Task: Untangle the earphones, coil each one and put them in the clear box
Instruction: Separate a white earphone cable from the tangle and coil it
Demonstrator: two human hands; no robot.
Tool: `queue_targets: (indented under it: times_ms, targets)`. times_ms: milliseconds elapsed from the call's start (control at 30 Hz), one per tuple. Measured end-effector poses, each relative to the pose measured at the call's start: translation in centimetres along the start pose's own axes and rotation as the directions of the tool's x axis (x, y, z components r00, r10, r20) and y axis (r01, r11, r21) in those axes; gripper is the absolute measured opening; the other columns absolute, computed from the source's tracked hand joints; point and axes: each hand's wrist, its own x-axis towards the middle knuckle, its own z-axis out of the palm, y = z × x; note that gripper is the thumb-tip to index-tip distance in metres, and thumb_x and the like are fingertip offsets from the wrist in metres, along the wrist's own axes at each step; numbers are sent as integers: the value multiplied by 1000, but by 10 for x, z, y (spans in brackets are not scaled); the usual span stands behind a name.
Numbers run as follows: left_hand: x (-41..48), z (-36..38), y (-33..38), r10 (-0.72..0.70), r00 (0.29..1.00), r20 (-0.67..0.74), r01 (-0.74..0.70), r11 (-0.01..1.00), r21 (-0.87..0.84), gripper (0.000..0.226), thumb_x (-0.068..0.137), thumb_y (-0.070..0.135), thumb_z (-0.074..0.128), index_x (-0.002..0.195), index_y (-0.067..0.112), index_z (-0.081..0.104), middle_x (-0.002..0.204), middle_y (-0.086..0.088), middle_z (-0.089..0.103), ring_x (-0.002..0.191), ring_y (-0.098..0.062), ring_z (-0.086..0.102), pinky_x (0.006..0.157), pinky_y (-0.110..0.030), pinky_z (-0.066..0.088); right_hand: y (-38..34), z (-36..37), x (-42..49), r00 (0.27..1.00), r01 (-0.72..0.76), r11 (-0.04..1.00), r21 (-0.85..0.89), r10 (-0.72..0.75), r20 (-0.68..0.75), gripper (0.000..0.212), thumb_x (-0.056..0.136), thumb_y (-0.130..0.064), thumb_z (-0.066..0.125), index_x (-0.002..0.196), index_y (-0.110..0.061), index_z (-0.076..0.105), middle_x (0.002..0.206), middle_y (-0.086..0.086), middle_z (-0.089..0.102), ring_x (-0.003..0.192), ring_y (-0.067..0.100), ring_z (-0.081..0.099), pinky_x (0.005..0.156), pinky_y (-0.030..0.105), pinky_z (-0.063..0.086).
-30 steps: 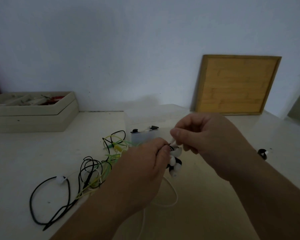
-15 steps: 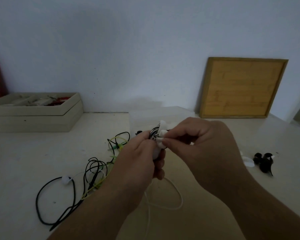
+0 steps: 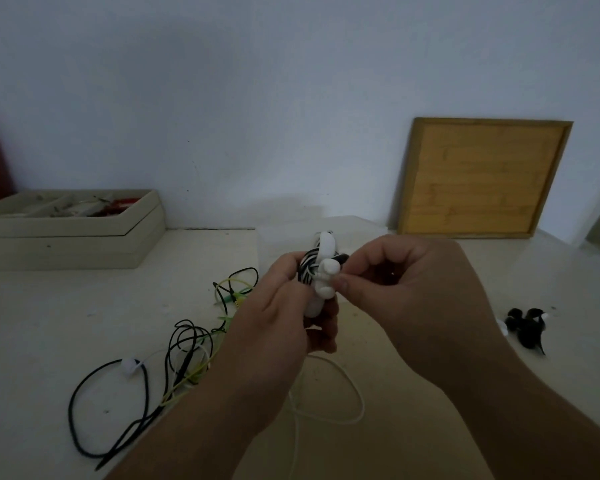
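Observation:
My left hand (image 3: 284, 317) grips a small bundle of black-and-white earphone cable with white earbuds (image 3: 321, 271), held up above the table. My right hand (image 3: 406, 289) pinches the bundle's white end from the right. A loose white cable loop (image 3: 343, 396) hangs down from the bundle onto the table. A tangle of black, yellow-green and white earphone cables (image 3: 184, 355) lies on the table at the left. The clear box (image 3: 284, 237) stands just behind my hands, mostly hidden.
A beige compartment tray (image 3: 70, 230) with small tools sits at the back left. A wooden board (image 3: 482, 178) leans on the wall at the back right. A coiled black earphone set (image 3: 527, 327) lies on the table at the right.
Both hands have lifted the bundle from low over the table to in front of the clear box. The dangling earbuds are now gathered against the bundle.

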Motion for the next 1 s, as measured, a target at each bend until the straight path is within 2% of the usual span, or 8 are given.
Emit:
queue_targets:
  times_ms: [100,200,300,400,467,567,733,1000]
  targets:
    - [6,3,3,-93,996,13,94,993,-77,25,86,9,50,77,22,70,60,-5,53,52,-20,51,47,-33,43,2,0,0,1000,14,999,-34,-14,-9,18,69,-17,85,65,-24,69,63,-4,67,53,12,58,49,23,49]
    - [-2,4,3,-18,1000,10,18,1000,-6,22,99,23,47,92,11,64,60,-1,53,59,-20,52,54,-35,44,4,1,0,999,35,999,-28,-35,-10,21,70,-16,85,67,-24,66,72,-4,65,64,14,63,58,31,56]
    - [-10,4,4,31,999,40,-31,999,6,27,101,27,44,99,11,65,64,1,54,63,-20,52,60,-35,45,5,0,1,999,-22,996,85,19,41,19,72,-14,81,79,-19,64,87,-2,71,82,13,70,71,36,61]
    - [-12,4,8,48,997,66,-47,999,-5,29,102,26,41,101,11,66,69,-4,57,63,-19,55,59,-31,48,9,-4,3,985,-148,952,267,119,122,34,75,-6,81,101,-19,63,101,0,74,94,15,71,81,37,58]
    - [-13,4,9,62,995,83,-61,998,-18,29,102,24,41,101,12,68,72,-7,60,64,-20,58,60,-31,50,10,-6,4,972,-208,922,326,157,176,41,77,-3,78,110,-21,64,104,0,74,93,14,72,80,31,56]
    - [-13,3,9,70,994,87,-68,997,-22,29,102,21,41,105,9,67,75,-12,63,66,-25,62,61,-34,54,12,-5,5,964,-195,920,340,117,237,33,82,-3,73,112,-16,70,99,3,75,79,15,70,75,31,53]
    - [-9,0,7,72,993,96,-70,997,-23,28,95,28,46,103,11,68,75,-12,66,65,-26,64,61,-33,56,13,-5,5,972,-163,930,329,95,213,29,86,3,67,110,-12,72,93,5,75,69,13,66,71,34,53]
    - [-6,-3,6,47,989,142,-42,998,-40,38,83,37,50,111,16,67,93,-16,75,82,-32,74,70,-36,61,9,-3,4,980,-153,945,289,108,166,24,85,6,67,100,-12,73,87,3,75,68,7,69,61,16,51]
